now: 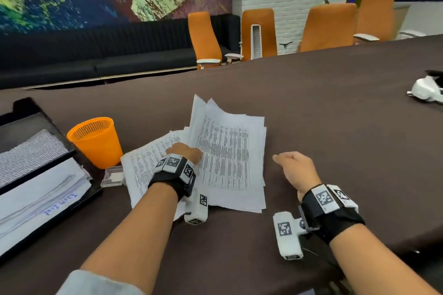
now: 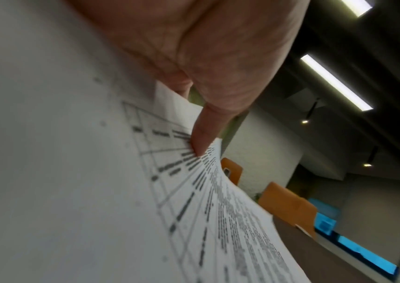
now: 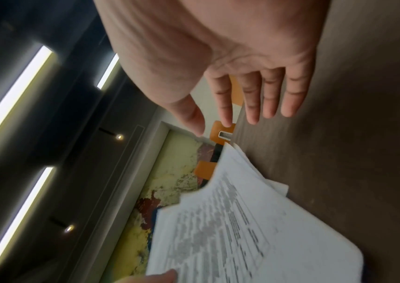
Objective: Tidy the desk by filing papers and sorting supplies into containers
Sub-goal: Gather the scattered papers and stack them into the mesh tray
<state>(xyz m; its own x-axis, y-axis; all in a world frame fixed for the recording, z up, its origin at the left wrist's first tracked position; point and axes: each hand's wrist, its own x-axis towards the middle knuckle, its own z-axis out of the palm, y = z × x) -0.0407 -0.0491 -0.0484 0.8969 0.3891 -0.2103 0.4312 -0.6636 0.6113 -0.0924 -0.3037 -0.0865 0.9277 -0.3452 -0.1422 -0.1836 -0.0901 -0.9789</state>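
Barely begun: left hand (image 1: 185, 151) grip pinching loose papers (image 1: 227, 151) off the surface; right hand (image 1: 296, 167) grip wide, empty. Tray (image 1: 36, 112) left of grip part-filled.

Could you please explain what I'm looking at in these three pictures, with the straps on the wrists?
No robot here: a person tidies a desk wearing three cameras. The big picture is from the head camera; the other two look along each hand from the wrist straps. On the dark table lie loose printed papers, an orange mesh cup, a small clear plastic holder, and a black file tray already holding papers. The left hand holds part of the paper pile, lifting some sheets. The right hand holds nothing; the wrist view shows its fingers loosely extended above the table.
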